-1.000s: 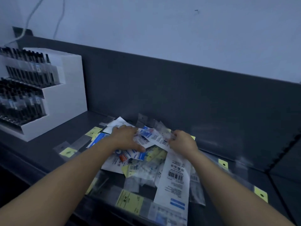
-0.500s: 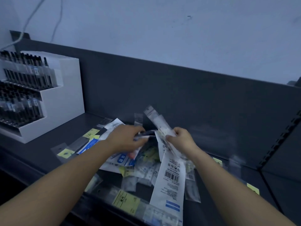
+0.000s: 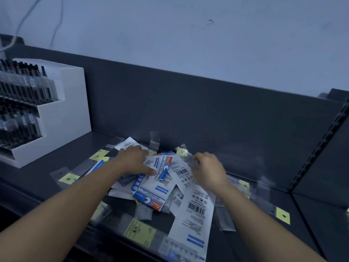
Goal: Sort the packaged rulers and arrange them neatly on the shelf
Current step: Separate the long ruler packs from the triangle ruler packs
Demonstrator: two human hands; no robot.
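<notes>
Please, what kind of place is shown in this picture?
Probably a stationery shop or its stockroom: a dark metal shelf with a slotted upright, a white tiered display box of pen-like items, and a pile of packaged rulers bearing barcodes.

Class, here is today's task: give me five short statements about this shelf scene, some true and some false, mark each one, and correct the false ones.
1. The packaged rulers lie in a loose, overlapping pile on the dark shelf. True.
2. The white tiered display box stands at the shelf's right end. False: it stands at the left end.
3. The left hand rests with spread fingers on the pile. True.
4. The right hand hangs idle, away from the shelf. False: it is over the pile, its fingers curled on a clear packet with a yellow tag.
5. A blue-edged packet in the pile reads GEOMETRIC. True.
</notes>
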